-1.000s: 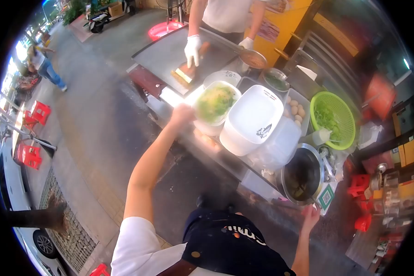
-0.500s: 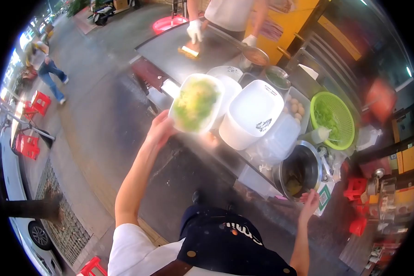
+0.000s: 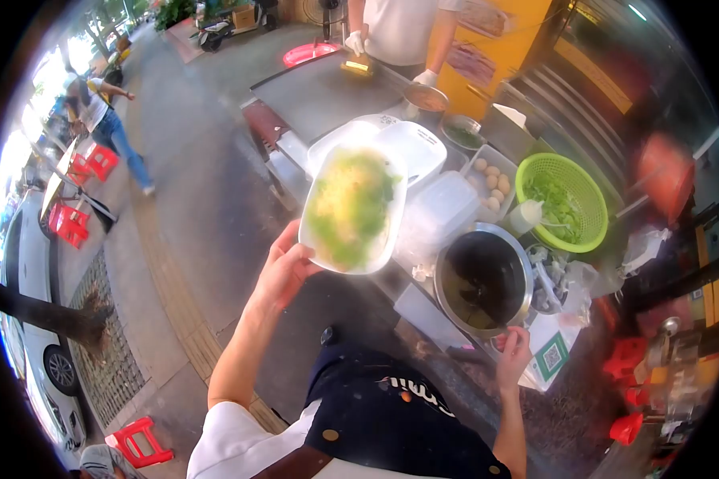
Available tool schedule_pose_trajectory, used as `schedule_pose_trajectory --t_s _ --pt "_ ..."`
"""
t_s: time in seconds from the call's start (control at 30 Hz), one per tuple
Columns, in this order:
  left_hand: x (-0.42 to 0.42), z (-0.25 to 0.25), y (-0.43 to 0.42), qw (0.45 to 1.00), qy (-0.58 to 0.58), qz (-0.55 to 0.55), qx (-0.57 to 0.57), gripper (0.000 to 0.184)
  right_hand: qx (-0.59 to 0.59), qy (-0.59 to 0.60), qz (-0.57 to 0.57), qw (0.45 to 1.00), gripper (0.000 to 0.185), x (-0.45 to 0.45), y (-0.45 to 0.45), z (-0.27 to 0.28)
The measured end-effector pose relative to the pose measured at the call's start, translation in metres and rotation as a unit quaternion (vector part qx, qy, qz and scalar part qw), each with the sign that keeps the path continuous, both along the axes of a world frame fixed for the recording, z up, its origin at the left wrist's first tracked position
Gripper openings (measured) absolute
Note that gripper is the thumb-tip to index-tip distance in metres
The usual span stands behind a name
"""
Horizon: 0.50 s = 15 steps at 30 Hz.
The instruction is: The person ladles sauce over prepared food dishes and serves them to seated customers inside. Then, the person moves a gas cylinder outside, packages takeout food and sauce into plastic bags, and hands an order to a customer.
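My left hand [image 3: 286, 267] is closed on the near left edge of a white plastic food container [image 3: 382, 254] and holds it up over the ground in front of the stall. Inside lies yellow and chopped green food, slightly blurred. My right hand [image 3: 515, 355] has its fingers curled at the near rim of a round metal pot [image 3: 527, 297], seemingly gripping that rim. Dark liquid fills the pot. Just behind the held container are white containers or lids [image 3: 425, 152], partly covered by it.
A co-worker in white gloves [image 3: 355, 41] stands behind the flat griddle [image 3: 307, 89]. Eggs [image 3: 495, 182], a green basket of leaves [image 3: 603, 199], a squeeze bottle [image 3: 526, 215] and a QR card [image 3: 553, 357] crowd the right side. A pedestrian [image 3: 108, 120] walks by red stools [image 3: 100, 160].
My left hand has brought the food container down and nearer to me. The view has shifted, and my right hand sits closer against the pot's rim. The co-worker's gloved hand has moved back across the griddle.
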<state>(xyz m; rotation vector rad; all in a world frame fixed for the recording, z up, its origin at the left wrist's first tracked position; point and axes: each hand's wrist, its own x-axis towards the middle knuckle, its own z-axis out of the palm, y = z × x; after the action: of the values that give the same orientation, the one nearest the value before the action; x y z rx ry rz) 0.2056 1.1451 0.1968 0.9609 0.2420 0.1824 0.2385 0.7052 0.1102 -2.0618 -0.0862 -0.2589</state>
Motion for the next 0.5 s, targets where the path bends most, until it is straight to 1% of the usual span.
schedule_pose_trajectory --t_s 0.1,0.13,0.23,0.37,0.5 --pt "-0.003 -0.005 -0.062 1.000 -0.002 -0.013 -0.013 0.048 0.036 -0.006 0.019 0.999 0.015 -0.010 -0.034 -0.002" --pt "-0.004 -0.009 -0.079 1.000 -0.002 -0.021 -0.015 0.051 0.053 -0.005 0.020 0.998 0.015 -0.012 -0.043 -0.001" --pt "-0.007 -0.013 -0.124 0.999 0.019 -0.031 -0.025 0.052 0.098 -0.001 0.024 0.995 0.016 -0.017 -0.061 0.005" --pt "-0.010 -0.014 -0.160 0.998 0.032 -0.049 -0.036 0.052 0.137 -0.011 0.027 0.990 0.015 -0.020 -0.075 0.007" --pt "-0.010 -0.018 -0.175 0.997 0.046 -0.060 -0.025 0.051 0.155 -0.007 0.013 0.988 0.015 -0.025 -0.075 0.003"
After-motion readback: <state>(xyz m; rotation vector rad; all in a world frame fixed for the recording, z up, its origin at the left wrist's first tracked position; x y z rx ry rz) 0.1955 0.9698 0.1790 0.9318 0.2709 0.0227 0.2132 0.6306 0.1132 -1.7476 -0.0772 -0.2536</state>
